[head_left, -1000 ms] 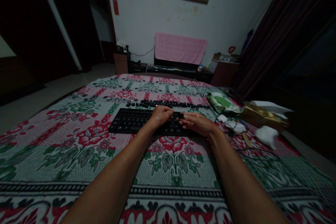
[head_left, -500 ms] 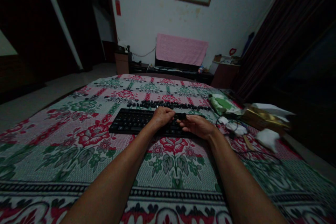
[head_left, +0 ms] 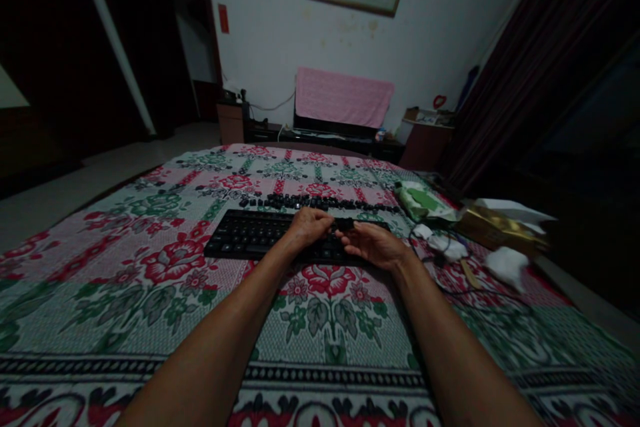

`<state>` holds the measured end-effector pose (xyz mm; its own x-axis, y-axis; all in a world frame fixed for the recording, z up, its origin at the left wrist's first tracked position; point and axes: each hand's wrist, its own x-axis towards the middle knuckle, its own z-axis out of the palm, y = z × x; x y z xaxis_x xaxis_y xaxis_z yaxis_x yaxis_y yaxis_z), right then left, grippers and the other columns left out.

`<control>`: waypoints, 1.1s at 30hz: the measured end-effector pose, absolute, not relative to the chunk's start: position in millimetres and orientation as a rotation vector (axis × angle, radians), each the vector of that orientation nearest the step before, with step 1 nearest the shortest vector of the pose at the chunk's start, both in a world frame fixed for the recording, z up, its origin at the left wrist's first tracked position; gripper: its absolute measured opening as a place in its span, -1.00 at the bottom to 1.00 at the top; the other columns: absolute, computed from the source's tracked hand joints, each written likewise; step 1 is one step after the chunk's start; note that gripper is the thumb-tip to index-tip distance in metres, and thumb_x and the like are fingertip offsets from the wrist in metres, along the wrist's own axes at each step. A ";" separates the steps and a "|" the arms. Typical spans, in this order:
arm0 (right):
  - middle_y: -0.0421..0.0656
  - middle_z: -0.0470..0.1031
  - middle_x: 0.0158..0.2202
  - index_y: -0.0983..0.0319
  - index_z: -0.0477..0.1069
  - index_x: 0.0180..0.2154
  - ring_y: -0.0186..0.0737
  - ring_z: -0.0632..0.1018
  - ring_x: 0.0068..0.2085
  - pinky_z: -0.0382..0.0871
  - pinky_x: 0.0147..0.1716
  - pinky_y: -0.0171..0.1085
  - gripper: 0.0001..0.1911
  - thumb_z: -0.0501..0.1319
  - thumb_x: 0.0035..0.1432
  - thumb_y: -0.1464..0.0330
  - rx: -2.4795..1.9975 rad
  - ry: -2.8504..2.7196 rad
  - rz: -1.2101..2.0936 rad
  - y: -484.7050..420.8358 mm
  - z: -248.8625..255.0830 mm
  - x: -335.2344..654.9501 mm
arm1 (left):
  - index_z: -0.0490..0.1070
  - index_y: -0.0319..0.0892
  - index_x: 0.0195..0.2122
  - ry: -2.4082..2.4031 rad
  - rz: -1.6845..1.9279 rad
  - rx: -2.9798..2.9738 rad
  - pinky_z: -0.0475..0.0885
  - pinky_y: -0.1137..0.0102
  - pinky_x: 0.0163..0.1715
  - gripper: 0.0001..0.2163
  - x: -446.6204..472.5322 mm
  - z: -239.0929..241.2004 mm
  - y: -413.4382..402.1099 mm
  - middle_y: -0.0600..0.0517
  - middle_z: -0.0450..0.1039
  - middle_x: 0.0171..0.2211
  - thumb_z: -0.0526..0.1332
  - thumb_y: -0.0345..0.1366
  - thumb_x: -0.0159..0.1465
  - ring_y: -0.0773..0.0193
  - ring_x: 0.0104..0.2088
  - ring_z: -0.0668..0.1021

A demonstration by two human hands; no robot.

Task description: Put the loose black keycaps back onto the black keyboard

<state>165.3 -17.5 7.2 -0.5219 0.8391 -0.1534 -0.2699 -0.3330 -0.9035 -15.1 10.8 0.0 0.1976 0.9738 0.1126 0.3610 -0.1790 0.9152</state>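
Note:
A black keyboard point(head_left: 243, 235) lies flat on the patterned bedspread, its right half partly covered by my hands. My left hand point(head_left: 307, 225) is over the middle of it, thumb and fingers pinched together; whatever they hold is too small to make out. Facing it, my right hand point(head_left: 376, 243) is turned palm inward, with thumb and index finger closed on a small black piece point(head_left: 343, 223) and the other fingers curled loosely. The left fingertips come close to that piece, perhaps touching it. Just beyond the keyboard, many loose black keycaps point(head_left: 325, 202) lie in an uneven row.
To the right lie a green-and-white packet point(head_left: 425, 202), a golden box point(head_left: 500, 227), crumpled white tissues point(head_left: 507, 265), a flat wooden stick point(head_left: 470, 274) and a dark cable point(head_left: 450, 291). Past the bed, a pink cloth point(head_left: 344, 97) hangs over a screen by the wall.
The whole view has shifted slightly. Both hands stay in nearly the same place over the keyboard, with the black piece still at the right fingertips.

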 end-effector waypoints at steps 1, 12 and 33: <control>-0.09 0.47 -0.27 0.31 0.39 -0.29 -0.36 0.48 -0.30 0.37 -0.31 -0.37 -0.80 0.10 0.05 0.36 -0.826 -1.137 1.926 -17.6 7.0 165.2 | 0.46 -0.28 -0.40 1.281 0.971 1.679 0.17 0.55 -0.66 -0.74 -14.9 0.6 10.0 0.06 0.37 -0.63 0.07 -0.24 0.01 0.46 -0.66 0.33; -0.07 0.47 -0.27 0.33 0.37 -0.25 -0.35 0.48 -0.29 0.37 -0.27 -0.35 -0.78 0.08 0.07 0.37 -0.750 -1.075 1.959 -16.7 2.7 163.8 | 0.43 -0.29 -0.40 1.054 0.953 1.639 0.20 0.55 -0.63 -0.75 -14.1 12.6 -0.8 0.04 0.41 -0.57 0.13 -0.23 -0.01 0.48 -0.64 0.33; -0.06 0.47 -0.35 0.36 0.35 -0.35 -0.36 0.49 -0.34 0.41 -0.35 -0.41 -0.79 0.09 0.07 0.33 -0.676 -0.712 2.051 -15.3 0.2 147.8 | 0.44 -0.28 -0.49 1.119 0.985 1.746 0.17 0.57 -0.66 -0.69 -17.9 8.5 2.1 0.07 0.36 -0.63 0.04 -0.14 0.02 0.46 -0.63 0.33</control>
